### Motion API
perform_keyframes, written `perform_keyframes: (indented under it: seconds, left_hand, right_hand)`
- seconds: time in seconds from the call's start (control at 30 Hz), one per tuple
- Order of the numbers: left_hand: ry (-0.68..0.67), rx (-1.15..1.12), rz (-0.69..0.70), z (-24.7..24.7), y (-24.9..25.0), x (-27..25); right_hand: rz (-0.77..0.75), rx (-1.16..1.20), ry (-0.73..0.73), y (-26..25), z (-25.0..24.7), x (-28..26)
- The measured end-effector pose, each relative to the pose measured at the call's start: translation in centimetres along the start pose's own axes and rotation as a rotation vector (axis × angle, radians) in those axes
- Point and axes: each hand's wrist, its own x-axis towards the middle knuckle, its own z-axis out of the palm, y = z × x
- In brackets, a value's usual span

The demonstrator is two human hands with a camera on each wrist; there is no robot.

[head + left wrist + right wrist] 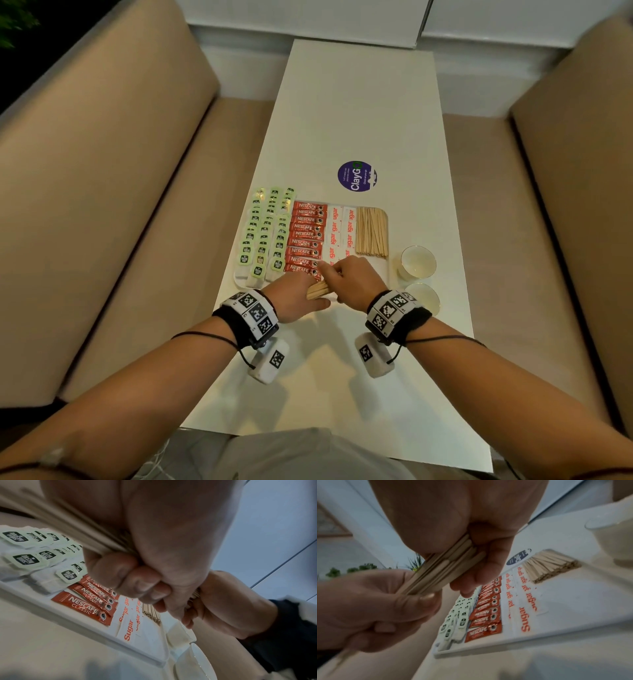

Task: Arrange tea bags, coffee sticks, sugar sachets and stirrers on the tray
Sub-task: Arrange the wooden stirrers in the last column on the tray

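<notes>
A white tray lies on the table with four groups in rows: green-tagged tea bags at the left, red coffee sticks, white sugar sachets, and a pile of wooden stirrers at the right. Over the tray's near edge both hands hold one bundle of stirrers. My left hand grips its left part, fingers curled round it. My right hand pinches the other end between thumb and fingers. The bundle stays above the tray, touching nothing there.
Two small white cups stand on the table just right of the tray. A round purple sticker lies beyond the tray. Beige sofas flank the narrow white table on both sides.
</notes>
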Motion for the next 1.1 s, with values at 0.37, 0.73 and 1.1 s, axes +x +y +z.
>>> perform_keyframes:
  seconds: [0.37,0.73,1.1]
  left_hand:
    - [0.032,0.163,0.015,-1.2,0.4,0.4]
    - [0.105,-0.234,-0.049,-3.2,-1.2,-0.2]
    - [0.069,-0.473,-0.096,-3.2,-0.7,0.3]
  right_hand:
    - [-0.177,-0.309,-0.054,0.0,-0.9,-0.4]
    - [0.014,-0.008,0.140,1.2,-1.3,-0.5]
    - [-0.057,-0.031,0.041,0.4,-1.7,-0.6]
